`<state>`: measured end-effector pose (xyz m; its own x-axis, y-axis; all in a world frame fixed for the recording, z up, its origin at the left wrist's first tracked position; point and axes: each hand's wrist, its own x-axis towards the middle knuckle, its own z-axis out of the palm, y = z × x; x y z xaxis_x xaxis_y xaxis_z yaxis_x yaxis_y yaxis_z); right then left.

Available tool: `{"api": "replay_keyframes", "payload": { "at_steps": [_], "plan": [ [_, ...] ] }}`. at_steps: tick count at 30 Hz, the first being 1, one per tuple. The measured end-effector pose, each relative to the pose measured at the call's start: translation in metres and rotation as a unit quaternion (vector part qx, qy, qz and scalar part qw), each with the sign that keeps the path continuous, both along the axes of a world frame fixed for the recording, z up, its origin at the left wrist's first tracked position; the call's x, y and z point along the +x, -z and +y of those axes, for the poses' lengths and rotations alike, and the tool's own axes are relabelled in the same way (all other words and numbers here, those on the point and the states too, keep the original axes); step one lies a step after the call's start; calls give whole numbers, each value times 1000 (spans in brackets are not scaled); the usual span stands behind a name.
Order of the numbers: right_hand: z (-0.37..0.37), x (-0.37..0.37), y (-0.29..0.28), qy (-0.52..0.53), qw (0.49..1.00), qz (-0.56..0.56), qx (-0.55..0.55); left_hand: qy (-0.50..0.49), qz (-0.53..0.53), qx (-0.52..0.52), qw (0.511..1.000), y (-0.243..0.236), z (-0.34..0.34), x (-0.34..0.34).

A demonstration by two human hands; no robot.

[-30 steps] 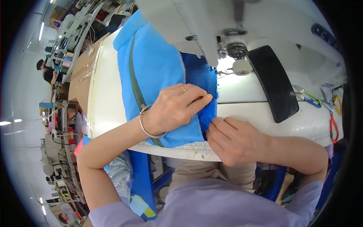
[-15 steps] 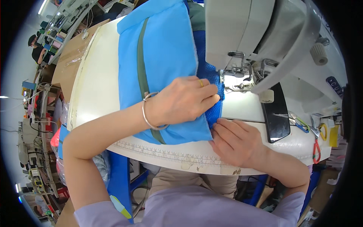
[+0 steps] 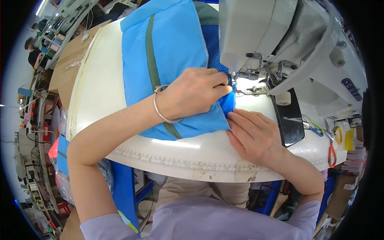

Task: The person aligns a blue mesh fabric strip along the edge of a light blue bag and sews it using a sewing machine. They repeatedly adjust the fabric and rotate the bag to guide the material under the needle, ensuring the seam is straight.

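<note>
A light blue fabric piece [image 3: 140, 72] with a green strip lies on the white sewing table, darker blue mesh [image 3: 218, 42] along its right edge. My left hand [image 3: 198, 90], with a bangle at the wrist, has its fingers closed on that edge just beside the presser foot of the sewing machine [image 3: 256, 24]. My right hand [image 3: 252, 136] lies lower right, fingertips gripping the mesh edge near the fabric's corner. The needle area is partly hidden behind my left fingers.
A black plate [image 3: 292, 128] lies by the machine, with red-handled scissors [image 3: 332, 156] and other tools to the right. Cardboard [image 3: 70, 60] borders the table's left. Another person [image 3: 34, 56] is at a far workstation.
Both hands and the fabric have shifted up toward the presser foot, the mesh edge now beside it. The view has shifted, showing more of the machine.
</note>
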<state>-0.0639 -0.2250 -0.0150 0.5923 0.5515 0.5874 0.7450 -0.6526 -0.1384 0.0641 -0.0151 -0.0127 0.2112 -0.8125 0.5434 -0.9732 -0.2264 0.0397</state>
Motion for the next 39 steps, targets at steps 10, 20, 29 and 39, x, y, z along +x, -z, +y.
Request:
{"api": "replay_keyframes", "payload": {
  "at_steps": [10,20,29,39],
  "plan": [
    [-1,2,2,18,1000,6,15,-2,-28,-29,999,3,-1,3],
    [-1,7,1,41,998,-4,37,-18,-18,-30,999,-5,-4,5],
    [-2,8,6,33,998,-16,59,-8,-11,-20,1000,-2,-1,11],
    [0,9,5,27,998,-4,49,-20,25,-45,999,-1,-1,3]
  ]
}}
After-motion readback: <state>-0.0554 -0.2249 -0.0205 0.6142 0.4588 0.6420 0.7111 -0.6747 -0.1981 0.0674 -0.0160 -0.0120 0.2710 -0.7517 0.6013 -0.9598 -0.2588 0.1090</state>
